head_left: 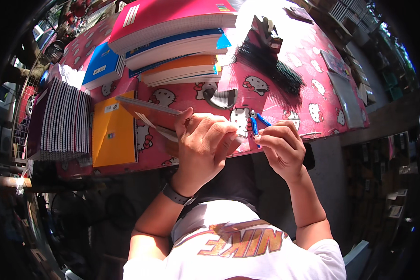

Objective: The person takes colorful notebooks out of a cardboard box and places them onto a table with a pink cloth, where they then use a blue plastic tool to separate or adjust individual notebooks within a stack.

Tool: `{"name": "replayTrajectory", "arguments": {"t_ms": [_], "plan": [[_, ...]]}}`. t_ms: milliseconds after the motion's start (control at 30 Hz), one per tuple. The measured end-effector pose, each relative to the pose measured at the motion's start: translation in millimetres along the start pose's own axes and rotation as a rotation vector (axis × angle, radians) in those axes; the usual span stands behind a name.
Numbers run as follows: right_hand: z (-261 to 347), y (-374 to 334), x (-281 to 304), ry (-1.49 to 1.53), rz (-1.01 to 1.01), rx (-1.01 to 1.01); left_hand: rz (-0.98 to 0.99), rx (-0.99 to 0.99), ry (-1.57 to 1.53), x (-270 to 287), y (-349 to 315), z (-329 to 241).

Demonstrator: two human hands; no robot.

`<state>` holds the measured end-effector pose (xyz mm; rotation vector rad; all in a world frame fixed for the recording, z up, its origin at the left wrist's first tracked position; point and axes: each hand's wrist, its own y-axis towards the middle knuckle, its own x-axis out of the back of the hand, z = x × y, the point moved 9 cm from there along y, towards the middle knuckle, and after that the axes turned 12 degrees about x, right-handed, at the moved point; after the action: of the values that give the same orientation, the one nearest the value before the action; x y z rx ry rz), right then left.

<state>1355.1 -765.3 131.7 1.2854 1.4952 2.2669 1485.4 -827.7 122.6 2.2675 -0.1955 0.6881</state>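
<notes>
Blue-handled pliers [256, 125] in right hand [282, 147]

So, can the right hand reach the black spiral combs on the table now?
Probably not freely: the right hand already pinches blue-handled pliers. The black spiral combs lie uncovered farther back on the table, nothing between.

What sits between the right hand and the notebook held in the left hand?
Nothing separate. The right hand holds blue-handled pliers right at the edge of the orange notebook, which the left hand grips; the hands almost touch.
</notes>
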Motion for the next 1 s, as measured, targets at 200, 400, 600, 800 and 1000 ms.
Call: {"name": "replayTrajectory", "arguments": {"t_ms": [200, 400, 600, 800, 1000], "plan": [[-8.9, -4.6, -13.6, 0.231, 0.106, -0.217, 0.0, -0.009, -0.009, 6.4, -2.4, -5.3], [-4.2, -1.7, -14.3, 0.219, 0.242, -0.386, 0.078, -0.009, 0.049, 4.4, -4.8, -3.9], [-2.2, -0.1, -17.4, 0.21, 0.321, -0.399, 0.14, -0.014, 0.033, 1.6, -3.5, -7.4], [-11.4, -17.7, -42.0, 0.622, 0.584, -0.632, 0.218, -0.03, 0.042, 1.6, -10.1, -6.3], [-114.6, -76.9, -73.2, -0.012, 0.647, -0.622, 0.291, -0.048, 0.048, -0.9, -13.1, -6.2]]}}
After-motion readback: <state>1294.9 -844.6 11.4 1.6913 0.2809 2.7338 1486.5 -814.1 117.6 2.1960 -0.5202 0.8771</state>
